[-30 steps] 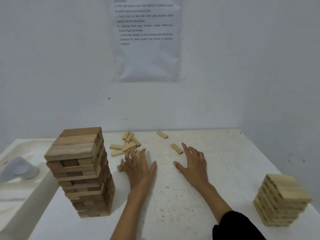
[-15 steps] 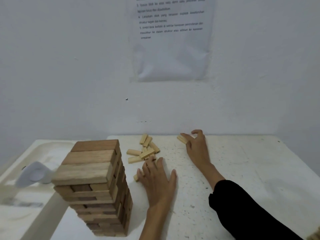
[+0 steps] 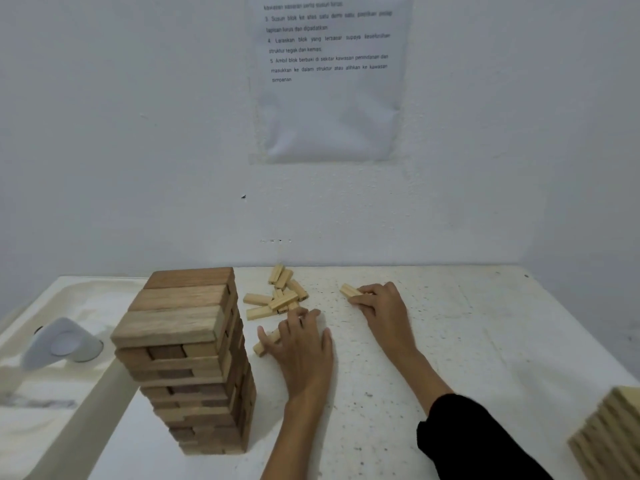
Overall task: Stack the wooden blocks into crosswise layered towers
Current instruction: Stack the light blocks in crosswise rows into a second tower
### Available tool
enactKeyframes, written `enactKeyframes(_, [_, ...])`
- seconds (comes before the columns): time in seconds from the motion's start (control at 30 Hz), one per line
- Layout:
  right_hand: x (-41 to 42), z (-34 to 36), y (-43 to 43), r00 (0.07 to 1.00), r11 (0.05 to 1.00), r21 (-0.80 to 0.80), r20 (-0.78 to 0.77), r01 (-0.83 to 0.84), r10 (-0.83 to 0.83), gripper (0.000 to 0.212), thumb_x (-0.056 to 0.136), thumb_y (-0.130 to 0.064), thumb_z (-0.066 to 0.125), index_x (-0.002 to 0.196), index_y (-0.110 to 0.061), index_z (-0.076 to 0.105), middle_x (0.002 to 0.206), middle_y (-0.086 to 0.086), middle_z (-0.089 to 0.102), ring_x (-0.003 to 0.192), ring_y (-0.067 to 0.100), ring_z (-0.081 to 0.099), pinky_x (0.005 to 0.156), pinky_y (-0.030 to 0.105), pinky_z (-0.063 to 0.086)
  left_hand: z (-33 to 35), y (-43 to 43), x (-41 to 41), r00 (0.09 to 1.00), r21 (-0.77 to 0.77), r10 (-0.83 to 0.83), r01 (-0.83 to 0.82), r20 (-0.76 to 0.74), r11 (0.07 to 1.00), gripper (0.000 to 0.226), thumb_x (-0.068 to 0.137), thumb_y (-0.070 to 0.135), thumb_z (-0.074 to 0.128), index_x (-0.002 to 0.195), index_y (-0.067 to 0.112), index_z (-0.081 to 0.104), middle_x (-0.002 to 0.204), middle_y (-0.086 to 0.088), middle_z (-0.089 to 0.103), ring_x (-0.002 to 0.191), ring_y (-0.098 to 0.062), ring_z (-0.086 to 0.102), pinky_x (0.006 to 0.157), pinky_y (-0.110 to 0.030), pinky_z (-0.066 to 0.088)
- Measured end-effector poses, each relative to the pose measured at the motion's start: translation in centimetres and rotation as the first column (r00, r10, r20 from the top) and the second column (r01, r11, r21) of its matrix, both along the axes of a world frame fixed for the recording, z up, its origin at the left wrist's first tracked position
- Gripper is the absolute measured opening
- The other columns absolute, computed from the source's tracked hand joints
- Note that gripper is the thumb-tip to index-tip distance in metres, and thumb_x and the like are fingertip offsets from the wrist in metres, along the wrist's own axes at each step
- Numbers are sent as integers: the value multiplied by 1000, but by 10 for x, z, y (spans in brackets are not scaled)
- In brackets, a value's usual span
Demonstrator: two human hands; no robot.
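Note:
A tall tower of brown wooden blocks [image 3: 187, 358] stands in crosswise layers at the table's left. Behind my hands lies a pile of small pale loose blocks [image 3: 280, 296]. My left hand [image 3: 301, 348] rests on the table just in front of that pile, thumb and curled fingers closed around one small block [image 3: 265, 344]. My right hand [image 3: 384, 310] reaches further back and pinches another small block [image 3: 349, 291] at its fingertips. A shorter tower of pale blocks [image 3: 609, 434] shows at the lower right edge, partly cut off.
The white speckled table [image 3: 467, 341] ends at a white wall behind and on the right. A white basin [image 3: 41, 393] with a white rounded object [image 3: 62, 344] adjoins the table on the left. A printed sheet [image 3: 329, 77] hangs on the wall.
My right hand reached back to the far block, took hold of it and drew it slightly nearer. My left hand's fingers curled around the small block beside it. The view shifted left.

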State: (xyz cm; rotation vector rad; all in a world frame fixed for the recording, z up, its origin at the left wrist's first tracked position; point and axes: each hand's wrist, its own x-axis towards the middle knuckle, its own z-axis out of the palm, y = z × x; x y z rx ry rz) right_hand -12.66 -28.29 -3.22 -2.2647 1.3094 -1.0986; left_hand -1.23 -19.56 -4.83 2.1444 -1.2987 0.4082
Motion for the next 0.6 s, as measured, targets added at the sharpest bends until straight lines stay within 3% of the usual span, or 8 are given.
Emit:
enactKeyframes(0.1, [-21,-1,40,996,999,-21,74,43,-41,16,81,-5,68,93,-13,75,98,2,69,86,10,46,67,4,31,7,5,-3,993,-40,-58,54,-106,998,28,67,4,77,89,21,70,97,-4,63,86,-25,64,102,-63,21])
enactKeyframes(0.17, [-37,-4,64,985,995,21,137,100,-102,15,80,-5,70,91,-14,76,96,1,70,85,10,48,67,3,35,12,9,-6,981,-41,-105,100,-165,994,29,73,-3,68,92,19,70,101,-4,62,89,-24,63,105,-60,17])
enactKeyframes(0.23, [-52,-6,85,975,987,60,157,150,-158,15,79,-4,71,90,-14,76,94,1,69,84,9,48,67,2,36,14,14,-9,964,-42,-172,167,-203,985,28,76,-2,65,95,18,70,106,-4,61,92,-23,61,104,-53,24])
enactKeyframes(0.37, [-73,-9,118,980,983,79,93,169,-176,14,79,-5,71,88,-15,76,91,1,69,82,11,46,71,1,35,16,30,-22,919,-90,-307,293,-249,952,21,81,2,64,95,16,70,104,-2,59,90,-22,56,84,-41,42])
enactKeyframes(0.6, [-93,-7,148,981,982,110,98,155,-166,19,81,-6,70,97,-16,75,99,-1,69,90,13,49,73,7,37,14,70,-45,854,-71,-407,407,-325,911,28,83,9,61,109,16,68,113,5,56,103,-14,49,85,-28,40])
